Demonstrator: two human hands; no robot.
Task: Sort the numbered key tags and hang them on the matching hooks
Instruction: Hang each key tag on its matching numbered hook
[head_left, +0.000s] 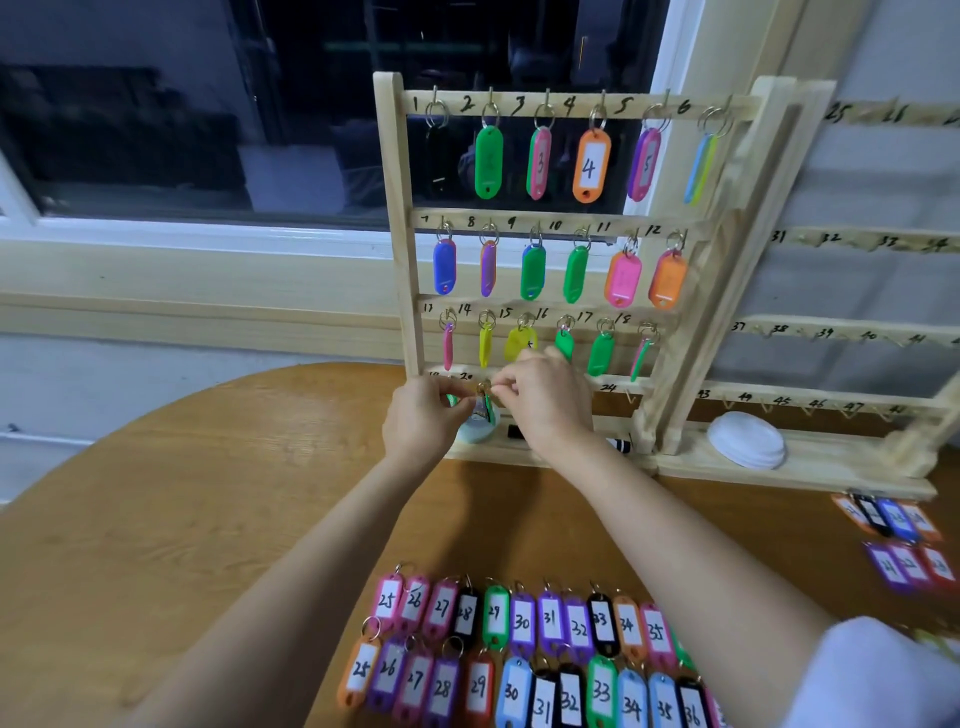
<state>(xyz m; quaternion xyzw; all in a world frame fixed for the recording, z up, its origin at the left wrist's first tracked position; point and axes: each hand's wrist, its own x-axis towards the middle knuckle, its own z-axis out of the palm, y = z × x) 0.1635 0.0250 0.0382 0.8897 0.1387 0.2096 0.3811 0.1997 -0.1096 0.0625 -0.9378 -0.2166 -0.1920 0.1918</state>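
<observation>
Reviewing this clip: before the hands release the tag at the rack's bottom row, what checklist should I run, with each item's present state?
1. Left hand and right hand pinch the green tag: ok.
2. Its ring seated on a hook: cannot tell, fingers hide it.
3. Tag number matches hook number: cannot tell, both hidden.
4. Hooks 1 to 18 on the rack filled: ok.
5. Hook 24 free: ok.
6. Tags 25 onward laid out on the table: ok.
</observation>
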